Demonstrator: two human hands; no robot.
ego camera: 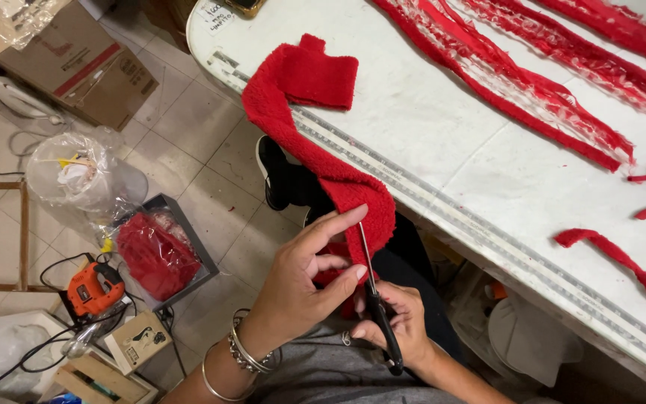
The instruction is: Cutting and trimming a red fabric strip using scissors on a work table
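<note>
Head cam, looking straight down: the right hand [401, 325] is clenched round the black handles of a pair of slim steel scissors [374, 288], blades pointing up into the cloth. The left hand [308, 280] pinches the long red fleece strip [315, 135] just beside the blades, thumb and fingers keeping it taut. From there the strip runs up onto the white worktable [443, 135], where its far end lies folded. So I'd say this is mid-cut along the strip's edge. A clean next snip calls for steady tension and fingertips clear of the blades. More ragged red fabric strips [532, 82] lie further across the table.
</note>
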